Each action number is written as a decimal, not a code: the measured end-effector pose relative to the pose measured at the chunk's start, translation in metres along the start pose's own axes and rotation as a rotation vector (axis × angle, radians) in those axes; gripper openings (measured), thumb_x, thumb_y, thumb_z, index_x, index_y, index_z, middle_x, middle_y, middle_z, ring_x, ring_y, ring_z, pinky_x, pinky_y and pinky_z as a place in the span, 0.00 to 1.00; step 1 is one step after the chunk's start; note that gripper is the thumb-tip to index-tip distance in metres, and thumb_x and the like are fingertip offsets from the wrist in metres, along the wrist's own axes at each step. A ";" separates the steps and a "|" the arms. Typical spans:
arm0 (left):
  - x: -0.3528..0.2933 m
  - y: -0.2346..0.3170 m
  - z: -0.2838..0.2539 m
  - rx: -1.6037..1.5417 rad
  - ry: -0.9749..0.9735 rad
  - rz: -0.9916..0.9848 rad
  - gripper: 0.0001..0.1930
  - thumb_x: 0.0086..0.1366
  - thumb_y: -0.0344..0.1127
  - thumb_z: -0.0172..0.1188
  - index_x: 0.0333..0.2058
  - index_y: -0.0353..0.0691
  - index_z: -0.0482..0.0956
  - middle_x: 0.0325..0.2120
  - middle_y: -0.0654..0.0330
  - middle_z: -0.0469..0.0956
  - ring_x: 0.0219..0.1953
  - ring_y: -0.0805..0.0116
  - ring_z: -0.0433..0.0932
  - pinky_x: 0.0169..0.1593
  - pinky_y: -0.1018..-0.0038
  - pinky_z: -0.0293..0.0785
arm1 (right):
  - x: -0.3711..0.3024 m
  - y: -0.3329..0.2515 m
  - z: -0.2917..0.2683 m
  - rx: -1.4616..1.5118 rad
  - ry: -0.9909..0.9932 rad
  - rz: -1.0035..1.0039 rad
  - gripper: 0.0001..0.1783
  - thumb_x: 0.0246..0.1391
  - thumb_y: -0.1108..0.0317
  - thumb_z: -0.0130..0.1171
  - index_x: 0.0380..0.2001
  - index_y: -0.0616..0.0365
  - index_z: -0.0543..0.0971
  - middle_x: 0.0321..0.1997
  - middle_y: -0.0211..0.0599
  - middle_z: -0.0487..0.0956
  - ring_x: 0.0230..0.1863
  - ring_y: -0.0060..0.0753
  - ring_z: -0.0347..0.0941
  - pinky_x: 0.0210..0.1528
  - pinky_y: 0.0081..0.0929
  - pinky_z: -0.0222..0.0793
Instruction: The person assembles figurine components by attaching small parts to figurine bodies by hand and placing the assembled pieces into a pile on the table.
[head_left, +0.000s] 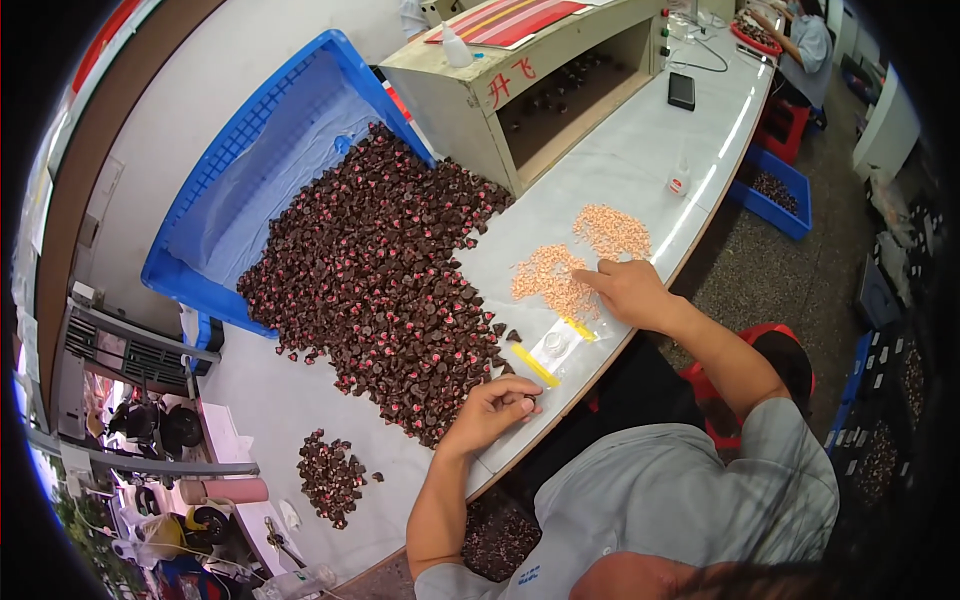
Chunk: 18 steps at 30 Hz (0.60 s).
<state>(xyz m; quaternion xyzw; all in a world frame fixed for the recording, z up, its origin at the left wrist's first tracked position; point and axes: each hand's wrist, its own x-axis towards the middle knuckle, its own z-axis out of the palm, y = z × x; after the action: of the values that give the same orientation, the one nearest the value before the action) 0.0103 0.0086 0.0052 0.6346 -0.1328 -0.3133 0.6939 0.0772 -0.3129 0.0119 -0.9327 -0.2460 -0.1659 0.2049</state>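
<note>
Near the table's front edge, my left hand (490, 412) is closed in a pinch on a small dark cone-shaped part (530, 400), mostly hidden by the fingers. My right hand (632, 292) reaches over a heap of tiny orange-pink pieces (553, 278). Its index finger is stretched out with the tip at that heap, and the other fingers are partly curled. A second heap of the same pieces (612, 232) lies just beyond. Between my hands sits a small clear round dish (554, 344) on a white sheet with yellow strips (536, 365).
A large pile of dark parts with pink middles (390, 270) spills from a tipped blue crate (240, 150). A smaller dark heap (332, 478) lies left. Behind stand a wooden shelf box (450, 100), a small bottle (678, 183) and a black box (681, 92). Another person (803, 50) sits far right.
</note>
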 end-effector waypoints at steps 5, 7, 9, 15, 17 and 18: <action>0.002 -0.004 0.000 -0.027 -0.011 -0.020 0.10 0.66 0.24 0.60 0.46 0.30 0.80 0.43 0.57 0.78 0.42 0.69 0.82 0.43 0.77 0.78 | -0.005 -0.001 -0.006 -0.069 -0.198 -0.056 0.18 0.51 0.71 0.55 0.45 0.44 0.81 0.29 0.34 0.75 0.29 0.42 0.77 0.30 0.39 0.72; 0.003 -0.004 -0.002 0.010 -0.030 -0.038 0.10 0.65 0.24 0.60 0.45 0.30 0.80 0.43 0.58 0.78 0.42 0.70 0.81 0.43 0.77 0.78 | -0.012 0.001 -0.011 -0.015 -0.206 -0.033 0.18 0.51 0.71 0.54 0.46 0.44 0.81 0.30 0.35 0.75 0.29 0.42 0.77 0.30 0.39 0.72; 0.002 -0.005 0.000 0.024 -0.023 -0.034 0.10 0.65 0.24 0.61 0.45 0.30 0.80 0.42 0.58 0.78 0.42 0.71 0.81 0.44 0.78 0.77 | -0.010 0.004 -0.010 0.036 -0.208 -0.003 0.18 0.52 0.71 0.54 0.46 0.43 0.81 0.30 0.35 0.76 0.29 0.43 0.77 0.31 0.40 0.73; 0.005 -0.008 0.000 0.127 -0.022 -0.028 0.10 0.65 0.25 0.61 0.45 0.30 0.80 0.42 0.59 0.78 0.42 0.73 0.81 0.46 0.78 0.77 | 0.002 0.008 -0.003 -0.109 -0.167 0.050 0.19 0.52 0.70 0.54 0.48 0.44 0.81 0.31 0.36 0.77 0.29 0.44 0.78 0.32 0.41 0.73; 0.004 -0.007 0.002 0.157 -0.018 -0.036 0.10 0.65 0.25 0.61 0.45 0.30 0.80 0.41 0.59 0.78 0.41 0.73 0.80 0.46 0.79 0.77 | -0.009 0.008 -0.010 -0.059 -0.248 0.008 0.20 0.52 0.70 0.54 0.49 0.44 0.80 0.32 0.36 0.77 0.29 0.44 0.78 0.31 0.42 0.73; 0.005 -0.005 0.002 0.161 -0.020 -0.044 0.10 0.65 0.25 0.61 0.45 0.31 0.80 0.41 0.60 0.79 0.41 0.74 0.80 0.47 0.79 0.76 | -0.006 0.007 -0.009 -0.057 -0.250 0.002 0.20 0.52 0.70 0.54 0.49 0.44 0.80 0.32 0.36 0.77 0.29 0.44 0.78 0.31 0.42 0.73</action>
<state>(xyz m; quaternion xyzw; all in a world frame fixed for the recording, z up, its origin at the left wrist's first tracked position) 0.0116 0.0040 0.0000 0.6878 -0.1508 -0.3231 0.6323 0.0736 -0.3253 0.0153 -0.9517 -0.2641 -0.0551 0.1464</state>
